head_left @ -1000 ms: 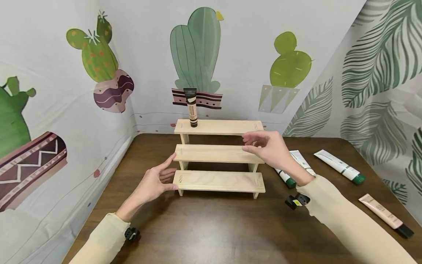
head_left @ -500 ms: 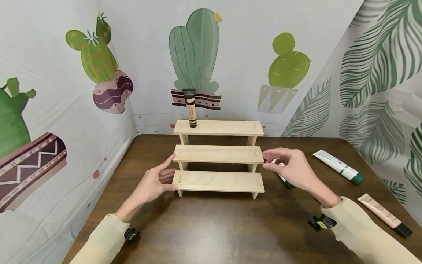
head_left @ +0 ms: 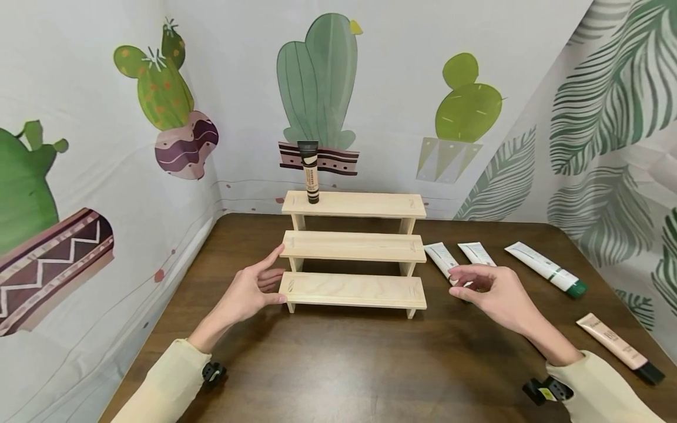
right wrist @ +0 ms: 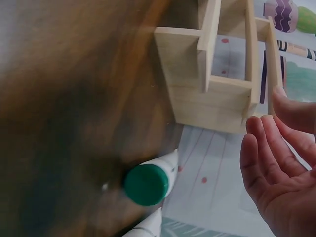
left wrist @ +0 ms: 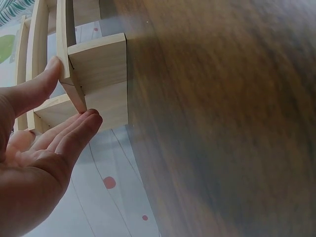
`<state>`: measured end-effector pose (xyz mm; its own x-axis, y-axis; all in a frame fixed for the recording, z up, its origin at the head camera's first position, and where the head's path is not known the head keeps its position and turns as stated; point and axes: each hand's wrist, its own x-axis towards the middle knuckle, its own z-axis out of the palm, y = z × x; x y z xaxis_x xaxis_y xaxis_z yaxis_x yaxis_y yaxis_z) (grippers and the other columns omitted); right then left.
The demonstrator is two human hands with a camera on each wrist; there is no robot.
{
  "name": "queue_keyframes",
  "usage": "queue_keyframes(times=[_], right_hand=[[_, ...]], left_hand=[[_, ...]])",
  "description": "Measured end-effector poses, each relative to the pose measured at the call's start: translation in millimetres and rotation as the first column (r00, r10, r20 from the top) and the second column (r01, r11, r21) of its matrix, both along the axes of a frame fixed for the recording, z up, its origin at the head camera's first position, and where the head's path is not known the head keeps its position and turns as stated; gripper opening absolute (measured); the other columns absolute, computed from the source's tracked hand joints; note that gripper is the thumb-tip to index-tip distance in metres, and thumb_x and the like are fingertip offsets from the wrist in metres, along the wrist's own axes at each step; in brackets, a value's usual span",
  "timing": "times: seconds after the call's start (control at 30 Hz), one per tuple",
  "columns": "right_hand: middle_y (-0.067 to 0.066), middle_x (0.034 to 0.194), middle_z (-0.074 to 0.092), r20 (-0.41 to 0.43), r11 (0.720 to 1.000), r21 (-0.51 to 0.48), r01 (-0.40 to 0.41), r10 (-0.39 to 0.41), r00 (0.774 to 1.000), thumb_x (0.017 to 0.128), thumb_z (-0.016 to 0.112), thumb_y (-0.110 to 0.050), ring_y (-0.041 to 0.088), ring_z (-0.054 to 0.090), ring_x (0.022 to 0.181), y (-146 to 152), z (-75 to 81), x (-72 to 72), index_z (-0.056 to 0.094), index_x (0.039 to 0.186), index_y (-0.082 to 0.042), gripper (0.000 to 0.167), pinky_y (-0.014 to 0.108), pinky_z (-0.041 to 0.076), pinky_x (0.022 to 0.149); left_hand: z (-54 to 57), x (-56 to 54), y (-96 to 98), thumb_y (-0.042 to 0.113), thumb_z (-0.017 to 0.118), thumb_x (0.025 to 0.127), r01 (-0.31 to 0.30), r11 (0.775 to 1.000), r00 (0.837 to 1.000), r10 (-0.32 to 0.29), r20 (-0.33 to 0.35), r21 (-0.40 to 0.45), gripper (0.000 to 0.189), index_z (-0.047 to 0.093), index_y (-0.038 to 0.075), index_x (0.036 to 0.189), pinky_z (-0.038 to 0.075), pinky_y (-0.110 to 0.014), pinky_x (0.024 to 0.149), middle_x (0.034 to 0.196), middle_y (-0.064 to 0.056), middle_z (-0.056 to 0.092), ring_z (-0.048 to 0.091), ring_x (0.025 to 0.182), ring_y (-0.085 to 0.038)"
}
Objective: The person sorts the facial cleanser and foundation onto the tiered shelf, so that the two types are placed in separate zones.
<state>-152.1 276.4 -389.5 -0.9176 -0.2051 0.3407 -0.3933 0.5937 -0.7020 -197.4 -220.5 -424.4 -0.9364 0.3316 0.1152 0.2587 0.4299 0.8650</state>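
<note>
A three-tier wooden shelf stands on the table. My left hand holds its left end, thumb on the lowest board and index finger at the middle board; in the left wrist view my left hand has fingertips at that lowest board's end. On the top tier stands a black-capped beige tube, cap up. My right hand hovers above two white tubes, one nearer the shelf and one beside it. Its fingers are loosely bent around nothing; the right wrist view shows a green cap below it.
Farther right lie a white tube with a green cap and a pale pink tube with a black cap. The brown wooden table backs onto a cactus-printed cloth. Each wrist wears a black device.
My right hand has moved from the right end of the shelf's middle tier rightward and down to above the white tubes. The left hand stays on the shelf, which has not visibly moved.
</note>
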Motion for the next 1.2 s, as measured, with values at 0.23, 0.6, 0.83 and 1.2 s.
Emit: queue_keyframes(times=[0.23,0.6,0.83,1.2], right_hand=[[0.001,0.090,0.078,-0.013,0.999,0.039,0.017,-0.017,1.000,0.084,0.089,-0.006,0.007,0.071,0.079,16,-10.0,9.2,0.080,0.111,-0.008,0.028,0.016,0.056,0.066],[-0.005,0.088,0.077,-0.007,0.995,0.087,0.045,-0.045,0.999,0.085,0.089,-0.005,0.006,0.071,0.078,42,-18.2,20.2,0.079,0.113,-0.004,0.030,0.014,0.055,0.065],[-0.004,0.090,0.078,0.011,0.992,0.117,0.053,-0.055,0.998,0.085,0.089,-0.005,0.005,0.071,0.078,61,-17.2,20.0,0.079,0.115,-0.005,0.032,0.015,0.055,0.062],[-0.006,0.089,0.077,0.099,0.980,0.185,0.069,-0.089,0.991,0.089,0.087,-0.013,0.006,0.072,0.078,85,-10.7,19.2,0.078,0.116,-0.005,0.031,0.019,0.055,0.059]], left_hand=[[-0.5,0.7,0.8,-0.009,0.089,0.078,0.013,1.000,1.000,-0.013,0.000,0.012,0.109,0.033,0.022,0.167,0.056,-0.049,0.102,0.138,-0.034,0.060,0.064,0.126,-0.041],[3.9,1.0,2.8,-0.009,0.089,0.078,-0.005,1.000,1.000,0.005,0.008,-0.006,0.112,0.032,0.026,0.168,0.056,-0.045,0.103,0.139,-0.033,0.060,0.063,0.127,-0.039],[3.5,0.4,2.5,-0.009,0.089,0.078,-0.002,1.000,1.000,0.002,0.006,0.000,0.111,0.032,0.025,0.168,0.056,-0.043,0.103,0.138,-0.034,0.060,0.063,0.127,-0.039],[2.2,1.1,1.6,-0.010,0.088,0.079,0.010,1.000,1.000,-0.011,0.011,0.026,0.110,0.032,0.022,0.168,0.055,-0.046,0.104,0.139,-0.037,0.058,0.062,0.128,-0.041]])
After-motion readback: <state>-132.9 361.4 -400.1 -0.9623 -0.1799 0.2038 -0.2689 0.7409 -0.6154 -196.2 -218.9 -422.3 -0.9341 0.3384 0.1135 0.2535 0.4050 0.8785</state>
